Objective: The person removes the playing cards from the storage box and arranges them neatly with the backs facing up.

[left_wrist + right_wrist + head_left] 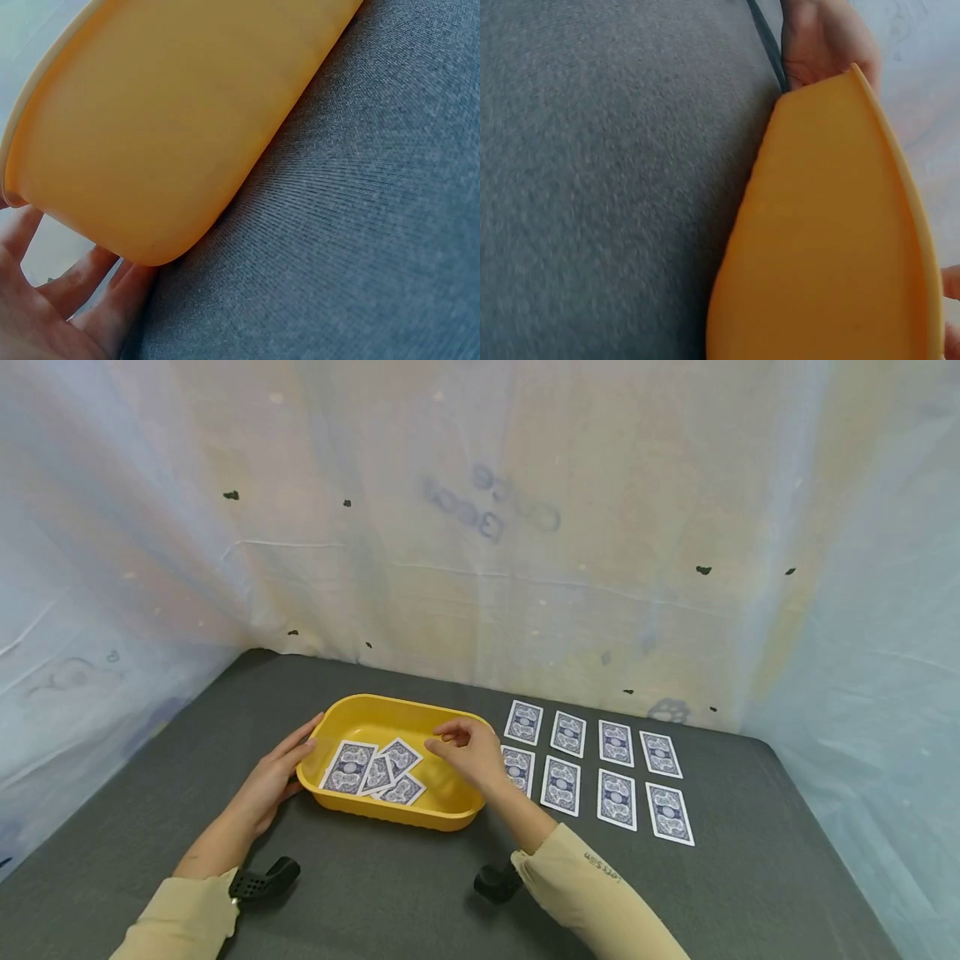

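Note:
A yellow plastic tray (450,818) stands on the dark table, with several playing cards (351,767) lying face down and overlapping in its left part. My left hand (262,785) holds the tray's left end, the thumb at the rim and the other fingers along the outside wall. The left wrist view shows the left hand's fingers (79,281) against that end wall. Above the right part of the tray hovers my right hand (476,756), its fingers loosely bent and the thumb apart from them. I see no card in the right hand. The right wrist view mostly shows the tray's side wall (817,225).
Two rows of face-down cards (617,799) lie spaced out right of the tray, the nearest partly hidden by my right hand. A grey-black cloth (375,893) covers the table. A pale sheet (480,610) hangs behind it and along both sides.

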Motion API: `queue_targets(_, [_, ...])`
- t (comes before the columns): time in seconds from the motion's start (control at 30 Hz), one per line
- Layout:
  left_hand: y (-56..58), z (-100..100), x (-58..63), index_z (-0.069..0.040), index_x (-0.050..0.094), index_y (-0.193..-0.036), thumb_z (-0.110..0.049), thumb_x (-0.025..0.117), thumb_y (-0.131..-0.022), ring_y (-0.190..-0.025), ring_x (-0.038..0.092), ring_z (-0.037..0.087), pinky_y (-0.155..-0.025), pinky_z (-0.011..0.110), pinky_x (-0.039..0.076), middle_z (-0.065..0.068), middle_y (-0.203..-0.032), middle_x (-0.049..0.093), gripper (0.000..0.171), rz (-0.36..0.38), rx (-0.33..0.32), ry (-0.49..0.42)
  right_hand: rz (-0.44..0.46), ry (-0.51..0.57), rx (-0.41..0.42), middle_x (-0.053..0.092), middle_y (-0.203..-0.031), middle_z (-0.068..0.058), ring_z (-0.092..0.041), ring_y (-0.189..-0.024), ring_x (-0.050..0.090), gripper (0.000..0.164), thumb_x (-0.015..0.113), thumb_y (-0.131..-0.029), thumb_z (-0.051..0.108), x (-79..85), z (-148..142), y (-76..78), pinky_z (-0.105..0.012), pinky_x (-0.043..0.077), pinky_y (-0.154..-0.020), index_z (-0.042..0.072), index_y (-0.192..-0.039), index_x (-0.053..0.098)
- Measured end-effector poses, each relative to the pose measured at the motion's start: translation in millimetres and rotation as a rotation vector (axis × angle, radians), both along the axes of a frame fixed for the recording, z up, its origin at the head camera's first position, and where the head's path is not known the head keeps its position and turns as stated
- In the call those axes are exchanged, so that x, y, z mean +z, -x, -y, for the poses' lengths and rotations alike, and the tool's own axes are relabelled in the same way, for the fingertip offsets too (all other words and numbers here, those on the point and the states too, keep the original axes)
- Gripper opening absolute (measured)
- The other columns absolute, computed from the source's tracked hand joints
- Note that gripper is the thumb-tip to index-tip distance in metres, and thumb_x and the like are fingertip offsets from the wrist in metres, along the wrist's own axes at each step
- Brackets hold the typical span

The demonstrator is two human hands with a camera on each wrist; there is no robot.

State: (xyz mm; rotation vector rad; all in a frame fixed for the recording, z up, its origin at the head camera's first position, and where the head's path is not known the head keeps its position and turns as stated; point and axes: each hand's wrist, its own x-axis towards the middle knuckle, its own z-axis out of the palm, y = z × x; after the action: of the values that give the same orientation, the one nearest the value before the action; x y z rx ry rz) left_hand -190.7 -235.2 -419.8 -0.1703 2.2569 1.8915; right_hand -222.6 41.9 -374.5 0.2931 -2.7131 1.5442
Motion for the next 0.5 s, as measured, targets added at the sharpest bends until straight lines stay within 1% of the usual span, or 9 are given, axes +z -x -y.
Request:
queue_targets(0.1, [-0.3, 0, -0.1, -0.032, 0.009, -0.155, -0.053, 0.035, -0.100, -0.141, 0.021, 0.033, -0.107, 0.051, 0.031, 0.007, -0.162, 0.004, 0.064, -0.001, 0.000, 0.004, 0.014, -0.002, 0.020, 0.067, -0.090, -0.008, -0.014, -0.077, 0.055, 0.023, 0.077, -0.081, 0.020, -2.2, 6, -1.9, -0.023, 0.045, -0.070, 0.004, -0.097, 0.072])
queue_targets(0.23, [-1.0, 0, 0.0, -0.032, 0.010, -0.155, -0.052, 0.034, -0.101, -0.141, 0.022, 0.032, -0.105, 0.049, 0.032, 0.007, -0.162, 0.005, 0.062, -0.006, -0.002, 0.006, 0.051, -0.011, 0.036, 0.068, -0.093, -0.009, -0.015, -0.080, 0.057, 0.027, 0.078, -0.079, 0.021, -5.0, 13, -4.4, -0.024, 0.046, -0.071, 0.003, -0.098, 0.071])
queue_targets(0.4, [-1.2, 0, 0.2, -0.032, 0.010, -0.155, -0.050, 0.034, -0.102, -0.142, 0.021, 0.033, -0.106, 0.049, 0.032, 0.007, -0.162, 0.005, 0.061, -0.004, -0.004, -0.005, 0.081, -0.080, 0.035, 0.069, -0.095, -0.007, -0.015, -0.080, 0.058, 0.030, 0.079, -0.078, 0.024, -8.0, 21, -7.5, -0.025, 0.047, -0.072, 0.005, -0.099, 0.072])
queue_targets(0.5, [-1.0, 0, 0.2, -0.032, 0.010, -0.155, -0.050, 0.034, -0.102, -0.142, 0.020, 0.033, -0.107, 0.051, 0.030, 0.007, -0.162, 0.005, 0.061, 0.001, -0.003, -0.012, 0.106, -0.128, 0.033, 0.068, -0.092, -0.004, -0.013, -0.079, 0.058, 0.031, 0.081, -0.077, 0.027, -7.8, 25, -9.3, -0.023, 0.046, -0.069, 0.007, -0.099, 0.071])
